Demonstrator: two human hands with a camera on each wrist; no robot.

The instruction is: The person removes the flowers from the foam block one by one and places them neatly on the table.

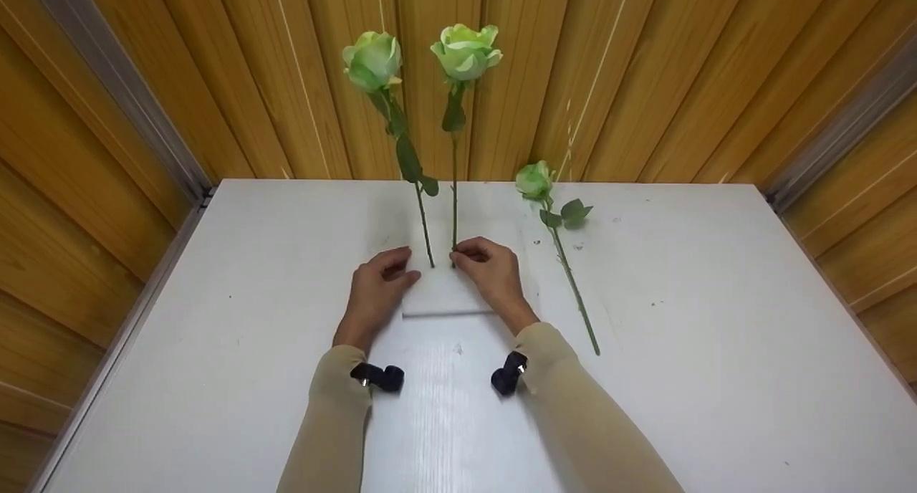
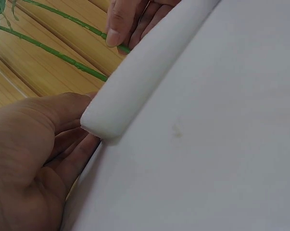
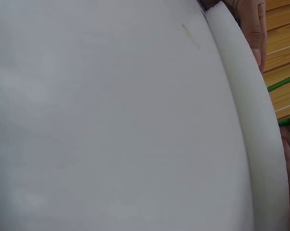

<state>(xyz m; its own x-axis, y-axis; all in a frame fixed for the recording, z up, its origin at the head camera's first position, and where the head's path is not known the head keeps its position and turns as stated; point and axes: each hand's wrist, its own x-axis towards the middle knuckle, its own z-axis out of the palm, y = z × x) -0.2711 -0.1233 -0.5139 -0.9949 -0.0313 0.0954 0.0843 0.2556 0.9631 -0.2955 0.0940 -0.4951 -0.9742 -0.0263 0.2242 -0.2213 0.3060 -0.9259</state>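
Right hand (image 1: 494, 271): thumb and fingertips closed in a pinch on the stem of the right standing rose (image 1: 453, 117), low down, just above the white block (image 1: 448, 296). Stem is about vertical, lower end at the block's top face; can't tell how deep it goes, fingers cover it.

Left hand (image 1: 376, 292): fingers loosely bent, clear gap between thumb and forefinger. It rests at the block's left end, thumb by the top face, other fingers by the end face. Can't tell how hard it presses.

Left standing rose (image 1: 408, 160): upright in the block with no hand on it, between the two hands, bloom leaning left. Both standing roses have pale green blooms, the two stems near each other at the base.

Third rose (image 1: 562, 256): lies on the white table (image 1: 215, 321), right of the right hand and well apart from the block. Bloom toward the wall, cut end toward the person.

Rest: block sits flat on the table. Wood-slat wall (image 1: 530, 49) behind. Beige sleeves (image 1: 594, 414), a small black device (image 1: 380, 377) on each wrist.
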